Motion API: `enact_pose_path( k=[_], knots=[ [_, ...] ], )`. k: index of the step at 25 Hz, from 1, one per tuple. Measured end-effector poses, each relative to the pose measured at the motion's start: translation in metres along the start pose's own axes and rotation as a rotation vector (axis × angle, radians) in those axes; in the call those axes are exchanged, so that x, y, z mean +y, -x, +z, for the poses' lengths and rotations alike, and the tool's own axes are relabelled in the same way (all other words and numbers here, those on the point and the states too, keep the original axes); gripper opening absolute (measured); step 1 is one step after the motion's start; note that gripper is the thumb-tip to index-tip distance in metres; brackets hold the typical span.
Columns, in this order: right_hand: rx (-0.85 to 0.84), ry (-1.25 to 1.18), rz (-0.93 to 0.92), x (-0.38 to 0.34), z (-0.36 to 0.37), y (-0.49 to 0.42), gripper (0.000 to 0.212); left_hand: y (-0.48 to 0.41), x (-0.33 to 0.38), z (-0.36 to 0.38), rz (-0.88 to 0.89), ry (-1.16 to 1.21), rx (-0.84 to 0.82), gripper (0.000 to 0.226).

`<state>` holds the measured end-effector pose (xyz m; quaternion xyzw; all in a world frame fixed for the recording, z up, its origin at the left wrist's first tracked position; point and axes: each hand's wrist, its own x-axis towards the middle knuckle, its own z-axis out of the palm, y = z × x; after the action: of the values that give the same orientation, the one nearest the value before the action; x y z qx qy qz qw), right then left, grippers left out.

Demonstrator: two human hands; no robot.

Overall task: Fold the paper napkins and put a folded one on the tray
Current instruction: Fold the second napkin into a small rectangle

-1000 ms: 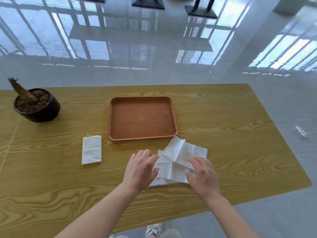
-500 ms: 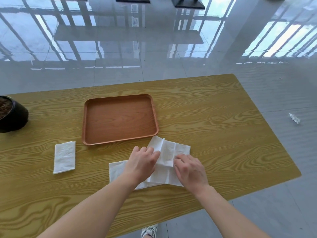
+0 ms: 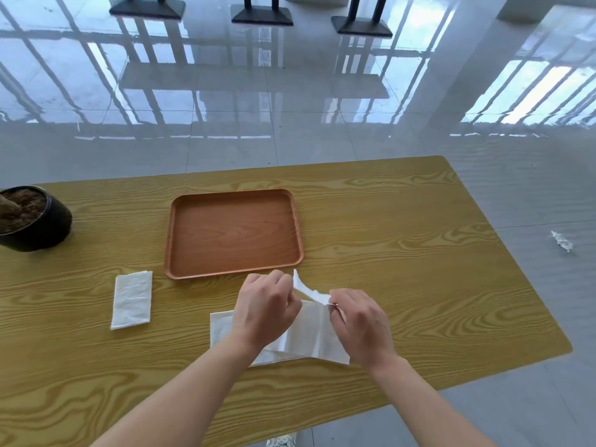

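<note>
A white paper napkin lies partly unfolded on the wooden table, just in front of the empty brown tray. Its far edge is lifted off the table. My left hand pinches that raised edge at its left end, and my right hand pinches it at the right end. The napkin's near part still rests flat under my wrists. A second napkin, folded into a narrow rectangle, lies flat to the left of the tray's near corner.
A black pot of soil stands at the table's left edge. The table's right end is bare wood. A crumpled wrapper lies on the glossy tiled floor to the right. Dark furniture bases stand far back.
Both hands went from pressing the napkin flat to pinching its far edge and lifting it. The camera view also shifted.
</note>
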<state>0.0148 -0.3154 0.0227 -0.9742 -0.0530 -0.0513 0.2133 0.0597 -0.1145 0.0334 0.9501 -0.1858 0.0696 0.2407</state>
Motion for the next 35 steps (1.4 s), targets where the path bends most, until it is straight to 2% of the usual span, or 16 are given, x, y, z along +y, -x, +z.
enact_pose_path(
  k=[2,5,8,11,15,17,20,26,28,31,33,35],
  knots=[
    [0.028,-0.138,0.012,-0.024,-0.014,-0.007,0.006,0.009,-0.005,-0.023,-0.139,0.118,0.129,0.016],
    [-0.015,-0.34,0.032,-0.067,-0.028,-0.019,0.009,0.034,-0.025,-0.06,-0.312,0.265,0.235,0.015],
    [-0.235,-0.703,0.199,-0.114,-0.026,-0.029,0.009,0.066,-0.055,-0.093,-0.414,0.366,0.379,0.009],
    [-0.398,-0.967,0.432,-0.146,0.0,-0.03,0.005,0.093,-0.085,-0.115,-0.52,0.357,0.389,0.026],
    [-0.569,-0.941,0.603,-0.17,0.044,-0.021,0.01,0.125,-0.13,-0.123,-0.724,0.454,0.277,0.033],
    [-0.567,-0.802,0.588,-0.175,0.063,-0.015,0.008,0.143,-0.15,-0.114,-0.844,0.483,0.206,0.033],
    [-0.57,-0.493,0.473,-0.18,0.085,-0.004,0.005,0.164,-0.167,-0.098,-0.957,0.499,0.122,0.035],
    [-0.569,-0.354,0.3,-0.18,0.101,0.01,0.003,0.192,-0.169,-0.081,-0.955,0.287,0.121,0.038],
    [-0.523,-0.3,0.182,-0.179,0.103,0.01,0.007,0.206,-0.16,-0.075,-0.798,0.128,0.087,0.037],
    [-0.398,-0.21,0.01,-0.164,0.101,0.015,0.027,0.221,-0.143,-0.059,-0.419,-0.049,-0.127,0.04],
    [-0.42,-0.105,-0.137,-0.141,0.097,0.023,0.038,0.225,-0.138,-0.05,-0.339,-0.138,-0.274,0.043],
    [-0.486,0.023,-0.3,-0.116,0.093,0.034,0.045,0.23,-0.135,-0.045,-0.341,-0.213,-0.309,0.044]
  ],
)
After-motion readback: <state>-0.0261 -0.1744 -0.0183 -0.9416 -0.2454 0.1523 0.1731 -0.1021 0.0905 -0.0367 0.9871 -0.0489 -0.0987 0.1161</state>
